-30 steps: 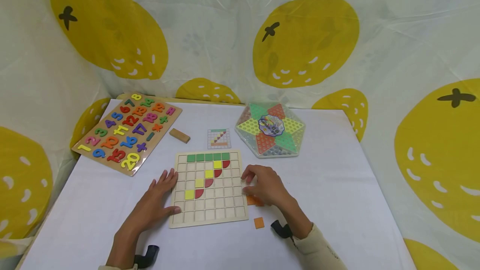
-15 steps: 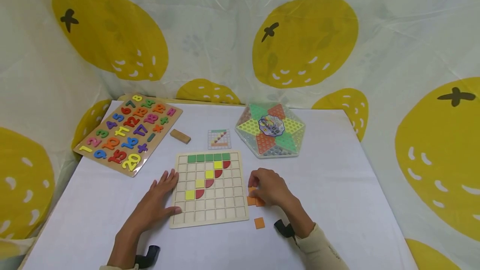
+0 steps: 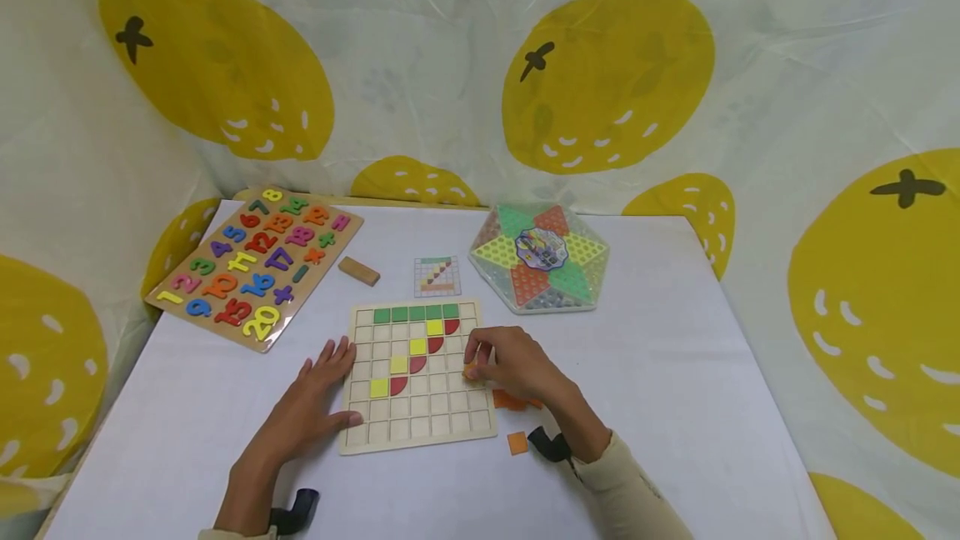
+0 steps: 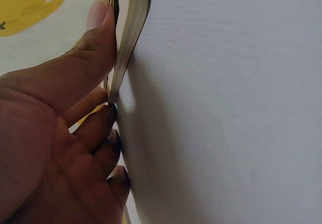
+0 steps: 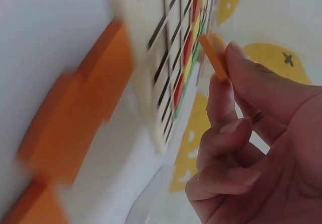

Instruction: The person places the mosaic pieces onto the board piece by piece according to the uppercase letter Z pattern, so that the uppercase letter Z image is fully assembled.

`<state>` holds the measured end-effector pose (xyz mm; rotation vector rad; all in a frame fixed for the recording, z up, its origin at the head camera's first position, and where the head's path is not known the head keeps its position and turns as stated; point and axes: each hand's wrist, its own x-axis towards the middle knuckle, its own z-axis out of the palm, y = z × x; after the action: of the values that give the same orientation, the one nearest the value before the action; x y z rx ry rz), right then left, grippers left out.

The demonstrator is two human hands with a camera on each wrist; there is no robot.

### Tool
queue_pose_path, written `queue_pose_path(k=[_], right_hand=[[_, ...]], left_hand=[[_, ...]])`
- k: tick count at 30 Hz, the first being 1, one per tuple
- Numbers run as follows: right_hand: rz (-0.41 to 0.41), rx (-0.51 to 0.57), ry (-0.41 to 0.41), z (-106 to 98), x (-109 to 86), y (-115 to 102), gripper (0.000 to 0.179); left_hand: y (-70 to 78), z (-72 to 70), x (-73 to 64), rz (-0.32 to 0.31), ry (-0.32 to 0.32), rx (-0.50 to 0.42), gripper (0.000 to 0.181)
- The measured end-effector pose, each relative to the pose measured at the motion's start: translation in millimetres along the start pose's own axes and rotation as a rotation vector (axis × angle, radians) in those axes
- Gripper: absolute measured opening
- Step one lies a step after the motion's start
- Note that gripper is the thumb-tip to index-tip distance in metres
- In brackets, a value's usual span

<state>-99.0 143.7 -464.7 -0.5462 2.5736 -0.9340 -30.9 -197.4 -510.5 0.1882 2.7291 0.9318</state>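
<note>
A wooden grid board (image 3: 441,426) lies on the white-covered table, with a row of green squares (image 3: 416,313) along its far side. Yellow squares (image 3: 379,388) paired with red quarter-round pieces (image 3: 399,386) step diagonally across it. My left hand (image 3: 306,405) rests along the board's left edge, thumb on its rim and fingers spread beside it. Over the right-hand columns, my right hand (image 3: 517,363) pinches an orange square tile (image 5: 215,58) between thumb and fingertip. More orange tiles (image 5: 75,123) lie right of the board, partly hidden by that hand in the head view.
Behind the board lie a printed pattern card (image 3: 437,277) and a small wooden block (image 3: 360,271). A number puzzle board (image 3: 255,269) is at the back left. A hexagonal star-pattern game box (image 3: 542,258) sits at the back right. One orange square (image 3: 517,442) lies apart near the front.
My right hand reached down to the orange tiles beside the board, picked one up and moved left with it over the grid. The left hand has stayed put.
</note>
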Motion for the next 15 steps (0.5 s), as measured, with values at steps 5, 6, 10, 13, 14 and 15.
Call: queue_pose_path(k=[5, 6, 10, 13, 14, 15], right_hand=[[-0.026, 0.001, -0.044, 16.2, 14.0, -15.9, 0.020], [-0.030, -0.008, -0.051, 20.8, 16.9, -19.0, 0.021], [-0.039, -0.056, -0.072, 40.8, 26.1, -32.6, 0.023], [-0.045, -0.097, -0.078, 53.7, 30.3, -45.2, 0.023], [-0.045, -0.106, -0.078, 57.0, 31.3, -49.6, 0.024], [-0.048, -0.118, -0.077, 60.4, 32.5, -53.7, 0.024]], left_hand=[[-1.1, -0.2, -0.6, 0.006, 0.006, -0.002, 0.112], [-1.3, -0.2, -0.6, 0.008, 0.008, -0.003, 0.112], [-1.6, -0.3, -0.5, 0.014, 0.009, -0.009, 0.111], [-1.9, 0.0, -0.3, 0.019, 0.012, -0.012, 0.111], [-2.0, 0.0, -0.2, 0.023, 0.015, -0.011, 0.111], [-2.0, -0.1, -0.2, 0.026, 0.017, -0.011, 0.110]])
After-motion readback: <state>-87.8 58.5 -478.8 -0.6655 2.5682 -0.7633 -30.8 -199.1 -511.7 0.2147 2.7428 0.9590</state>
